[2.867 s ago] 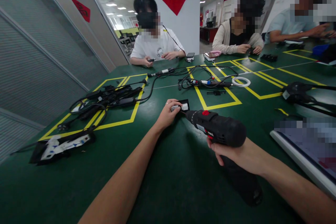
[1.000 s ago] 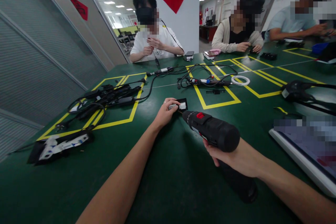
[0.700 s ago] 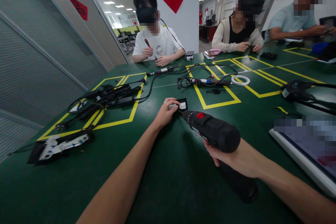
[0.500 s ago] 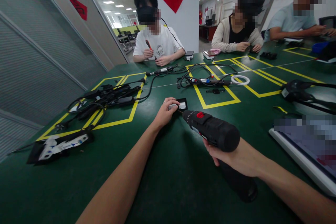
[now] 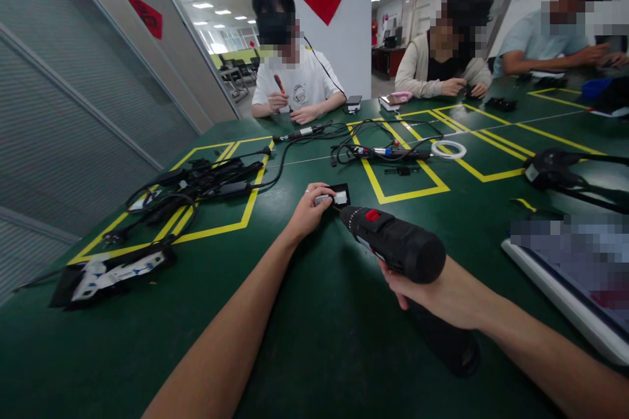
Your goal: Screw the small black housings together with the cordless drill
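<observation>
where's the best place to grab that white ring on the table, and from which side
Take the white ring by its near rim, coming from above with finger and thumb across the band. It lies flat on the table, and its open centre leaves room for a fingertip. The far-left side is probably worse: the cables lie close there.

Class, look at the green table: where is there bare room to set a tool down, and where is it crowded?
Bare table lies between the two forearms, and left of the left hand towards the black and white part. Crowded: the cable heap and the cords by the white ring. The right hand grips the drill.
</observation>
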`<action>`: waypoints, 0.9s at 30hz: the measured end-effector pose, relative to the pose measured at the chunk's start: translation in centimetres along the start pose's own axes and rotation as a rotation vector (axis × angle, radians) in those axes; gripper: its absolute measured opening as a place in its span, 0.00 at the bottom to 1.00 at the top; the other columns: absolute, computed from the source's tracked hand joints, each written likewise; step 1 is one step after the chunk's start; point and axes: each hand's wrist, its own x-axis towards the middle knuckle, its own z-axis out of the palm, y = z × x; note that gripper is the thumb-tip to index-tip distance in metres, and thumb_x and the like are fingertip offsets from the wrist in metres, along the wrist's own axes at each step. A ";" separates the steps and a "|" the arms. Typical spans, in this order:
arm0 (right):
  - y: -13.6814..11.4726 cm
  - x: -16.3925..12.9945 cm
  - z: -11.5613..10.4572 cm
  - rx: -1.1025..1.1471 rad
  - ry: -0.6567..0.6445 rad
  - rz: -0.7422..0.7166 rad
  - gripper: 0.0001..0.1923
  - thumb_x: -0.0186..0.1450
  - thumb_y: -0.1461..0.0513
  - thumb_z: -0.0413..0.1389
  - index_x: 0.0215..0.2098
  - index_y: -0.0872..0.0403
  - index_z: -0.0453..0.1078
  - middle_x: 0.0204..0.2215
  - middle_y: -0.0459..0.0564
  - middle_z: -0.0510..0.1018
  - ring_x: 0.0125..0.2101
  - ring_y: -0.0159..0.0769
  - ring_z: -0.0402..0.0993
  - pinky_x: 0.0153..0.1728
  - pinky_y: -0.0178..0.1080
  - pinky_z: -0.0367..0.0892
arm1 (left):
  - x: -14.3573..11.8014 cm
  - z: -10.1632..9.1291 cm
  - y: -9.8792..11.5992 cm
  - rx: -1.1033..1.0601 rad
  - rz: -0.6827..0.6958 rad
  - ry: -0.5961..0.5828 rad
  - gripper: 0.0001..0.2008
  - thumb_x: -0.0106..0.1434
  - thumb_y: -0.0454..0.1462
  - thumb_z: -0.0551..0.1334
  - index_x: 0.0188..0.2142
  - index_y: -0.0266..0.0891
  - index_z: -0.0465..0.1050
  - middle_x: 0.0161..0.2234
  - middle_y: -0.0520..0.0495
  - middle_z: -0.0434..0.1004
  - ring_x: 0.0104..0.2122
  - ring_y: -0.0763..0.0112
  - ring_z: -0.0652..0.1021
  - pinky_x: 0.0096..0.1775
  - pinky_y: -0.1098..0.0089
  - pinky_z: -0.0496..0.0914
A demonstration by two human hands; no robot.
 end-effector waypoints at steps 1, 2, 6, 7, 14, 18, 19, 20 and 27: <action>0.0 0.0 0.0 0.004 -0.002 -0.001 0.12 0.59 0.64 0.55 0.42 0.54 0.69 0.22 0.41 0.70 0.24 0.32 0.71 0.29 0.37 0.68 | 0.0 0.0 0.0 0.001 -0.001 -0.002 0.11 0.62 0.40 0.55 0.40 0.41 0.73 0.49 0.45 0.65 0.54 0.64 0.66 0.59 0.59 0.59; 0.0 0.0 -0.1 0.007 -0.004 -0.001 0.11 0.59 0.64 0.55 0.41 0.54 0.69 0.22 0.41 0.70 0.24 0.32 0.70 0.29 0.37 0.68 | 0.0 0.0 0.0 0.000 -0.001 -0.003 0.11 0.62 0.40 0.55 0.40 0.41 0.73 0.49 0.45 0.65 0.54 0.64 0.66 0.59 0.59 0.59; 0.0 0.0 -0.1 0.010 -0.016 0.005 0.13 0.59 0.62 0.56 0.43 0.54 0.68 0.23 0.41 0.71 0.24 0.33 0.71 0.29 0.37 0.68 | 0.0 0.0 0.0 -0.007 0.004 0.000 0.11 0.62 0.39 0.55 0.40 0.41 0.73 0.50 0.45 0.65 0.54 0.64 0.67 0.59 0.59 0.59; 0.0 0.0 -0.1 0.010 -0.016 0.006 0.14 0.59 0.62 0.56 0.44 0.54 0.68 0.23 0.41 0.71 0.24 0.33 0.71 0.28 0.36 0.68 | 0.0 0.0 0.0 -0.008 0.007 0.000 0.11 0.62 0.39 0.55 0.40 0.41 0.73 0.50 0.45 0.65 0.54 0.64 0.67 0.59 0.60 0.59; -0.2 -0.1 -0.2 0.016 -0.038 0.008 0.09 0.60 0.62 0.55 0.39 0.55 0.69 0.22 0.42 0.70 0.24 0.32 0.70 0.29 0.36 0.68 | 0.0 0.0 0.0 -0.002 0.008 0.002 0.11 0.62 0.39 0.55 0.40 0.41 0.73 0.50 0.45 0.65 0.54 0.64 0.67 0.59 0.61 0.59; -0.3 -0.1 -0.3 0.031 -0.043 0.011 0.08 0.59 0.63 0.55 0.38 0.55 0.69 0.22 0.42 0.70 0.25 0.32 0.70 0.29 0.36 0.67 | 0.0 0.0 0.0 -0.013 0.006 0.004 0.11 0.62 0.40 0.55 0.41 0.41 0.73 0.50 0.44 0.65 0.54 0.64 0.67 0.59 0.61 0.59; -0.3 -0.1 -0.3 0.033 -0.040 0.010 0.08 0.59 0.63 0.56 0.38 0.55 0.69 0.22 0.42 0.70 0.24 0.32 0.70 0.29 0.36 0.67 | 0.0 0.0 0.0 -0.015 0.004 0.003 0.11 0.62 0.40 0.55 0.41 0.41 0.73 0.50 0.44 0.65 0.54 0.64 0.67 0.59 0.61 0.59; -0.2 -0.1 -0.3 0.035 -0.033 0.006 0.09 0.59 0.63 0.56 0.39 0.55 0.70 0.22 0.42 0.70 0.24 0.32 0.70 0.29 0.36 0.67 | 0.0 0.0 0.0 -0.016 0.001 0.003 0.11 0.62 0.40 0.55 0.41 0.41 0.73 0.50 0.44 0.65 0.54 0.64 0.67 0.59 0.60 0.59; -0.1 0.0 -0.2 0.007 -0.023 0.007 0.14 0.59 0.63 0.56 0.44 0.56 0.69 0.21 0.42 0.70 0.24 0.33 0.70 0.28 0.35 0.67 | 0.0 0.0 -0.1 -0.009 0.012 0.008 0.11 0.62 0.39 0.55 0.40 0.41 0.73 0.50 0.44 0.65 0.54 0.64 0.67 0.59 0.59 0.59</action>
